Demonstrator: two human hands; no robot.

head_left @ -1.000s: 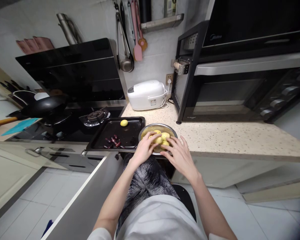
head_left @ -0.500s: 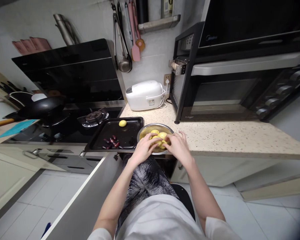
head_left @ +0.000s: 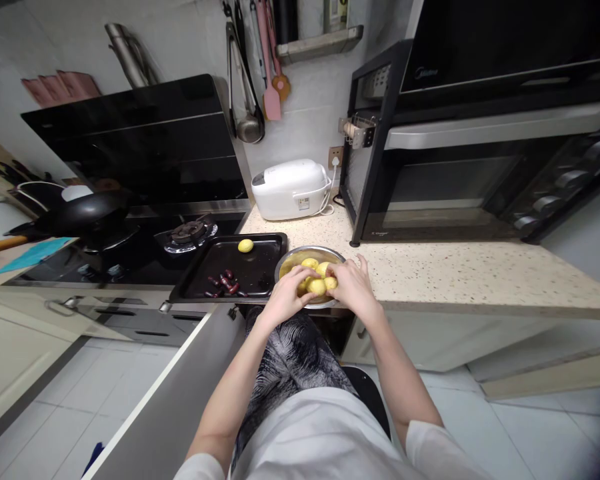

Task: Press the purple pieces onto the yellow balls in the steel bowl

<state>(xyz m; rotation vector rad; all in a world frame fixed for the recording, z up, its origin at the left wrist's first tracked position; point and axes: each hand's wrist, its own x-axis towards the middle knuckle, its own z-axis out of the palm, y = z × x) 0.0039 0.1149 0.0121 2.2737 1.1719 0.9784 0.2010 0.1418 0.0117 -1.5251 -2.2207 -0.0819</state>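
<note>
Several yellow lemons [head_left: 317,287] lie in a round metal bowl [head_left: 341,254] at the counter's front edge. My left hand [head_left: 287,293] reaches in from the left, its thumb and fingers curved around a lemon at the near side. From the right, my right hand [head_left: 354,287] has its fingers bent down onto a smaller-looking lemon [head_left: 331,283] beside it. The hands partly cover the fruit, so the exact contact of the fingertips is hidden. Left of the bowl, a black baking tray [head_left: 255,287] carries one lemon [head_left: 245,246] and several dark red dates [head_left: 226,283].
Behind the bowl stands a white rice cooker [head_left: 291,191]. A black oven [head_left: 455,180] takes up the right of the counter [head_left: 460,273]. The gas stove [head_left: 187,233] with a black wok [head_left: 87,212] is on the left. An opened cabinet door [head_left: 180,393] stands beside my legs.
My hands have shifted slightly on the fruit and parted a little; the lemons at the bowl's near side have turned and show more. The tray's contents have stayed put.
</note>
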